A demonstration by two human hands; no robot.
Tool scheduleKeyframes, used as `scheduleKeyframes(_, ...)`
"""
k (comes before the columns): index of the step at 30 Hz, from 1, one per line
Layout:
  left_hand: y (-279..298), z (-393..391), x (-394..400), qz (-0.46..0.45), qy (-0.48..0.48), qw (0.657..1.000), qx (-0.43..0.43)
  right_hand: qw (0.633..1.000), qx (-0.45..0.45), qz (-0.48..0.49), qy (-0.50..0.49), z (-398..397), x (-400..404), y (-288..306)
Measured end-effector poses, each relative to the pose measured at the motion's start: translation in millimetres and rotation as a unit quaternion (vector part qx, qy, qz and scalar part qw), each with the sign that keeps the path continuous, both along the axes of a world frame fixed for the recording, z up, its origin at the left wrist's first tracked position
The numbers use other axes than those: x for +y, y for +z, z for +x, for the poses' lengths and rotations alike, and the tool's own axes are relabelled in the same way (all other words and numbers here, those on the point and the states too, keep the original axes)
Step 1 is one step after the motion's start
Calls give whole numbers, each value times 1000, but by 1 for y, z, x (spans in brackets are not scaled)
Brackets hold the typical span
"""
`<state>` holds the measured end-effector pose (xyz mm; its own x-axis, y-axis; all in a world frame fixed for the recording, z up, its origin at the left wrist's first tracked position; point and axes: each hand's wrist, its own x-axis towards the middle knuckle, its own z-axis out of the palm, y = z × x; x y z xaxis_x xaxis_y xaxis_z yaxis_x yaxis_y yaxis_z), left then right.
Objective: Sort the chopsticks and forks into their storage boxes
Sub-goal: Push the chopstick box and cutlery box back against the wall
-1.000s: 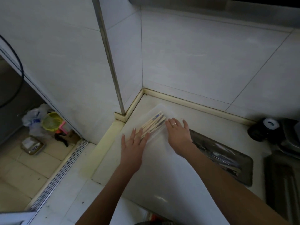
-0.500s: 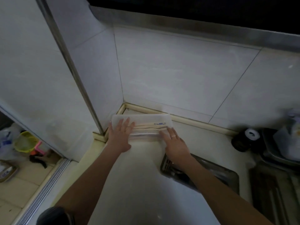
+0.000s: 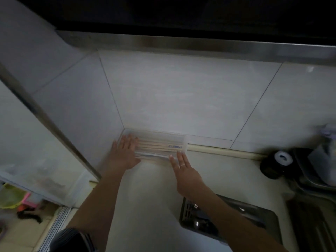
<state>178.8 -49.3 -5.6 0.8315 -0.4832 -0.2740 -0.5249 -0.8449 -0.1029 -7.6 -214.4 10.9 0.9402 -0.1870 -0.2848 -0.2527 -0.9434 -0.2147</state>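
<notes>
A clear plastic storage box lies in the back left corner of the counter, against the tiled wall. Several wooden chopsticks with blue-printed ends lie lengthwise inside it. My left hand rests flat on the box's left end, fingers straight. My right hand, a ring on one finger, touches the box's front right edge with straight fingertips. A dark metal box with shiny cutlery inside sits on the counter under my right forearm.
A black cylinder with a white top stands at the right. Behind it are a metal tray and a pale bag. The pale counter ends at the left, where a floor with a yellow-green bowl lies below.
Both hands have slid the clear box from the counter's middle back into the wall corner, turning it parallel to the back wall. The view has tilted upward.
</notes>
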Motion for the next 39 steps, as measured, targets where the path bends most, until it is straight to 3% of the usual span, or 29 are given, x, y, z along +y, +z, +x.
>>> scheduleKeyframes(9,11,-25,-8,-30,18,999,14,1000,7,4,18,-19,-21,-1)
scheduleKeyframes(12,2,-81,-10,-200,-85,976,-30,999,-20,4,-42,-64,-43,-5)
scheduleKeyframes(14,-8,-132,-11,-313,-165,935,-2,996,-33,1,-82,-100,-58,-7)
scheduleKeyframes(15,-12,-157,-13,-321,-211,923,32,996,-30,13,-81,-118,-63,-5)
scheduleKeyframes(17,-23,-198,-18,-279,-302,909,65,999,-5,32,-32,-152,-64,-5)
scheduleKeyframes(21,-40,-232,-27,-200,-409,890,18,992,37,-101,71,-208,-55,-22)
scheduleKeyframes(25,-40,-228,-45,-175,-406,897,5,988,22,-153,-11,-225,-66,-35)
scheduleKeyframes(30,-33,-207,-91,-131,-377,917,-14,980,13,-129,-149,-187,-84,-32)
scheduleKeyframes(33,-20,-184,-123,-110,-308,945,4,978,41,-100,-179,-151,-104,-23)
scheduleKeyframes(39,-9,-144,-149,-83,-288,953,-52,980,36,-92,-174,-97,-133,-19)
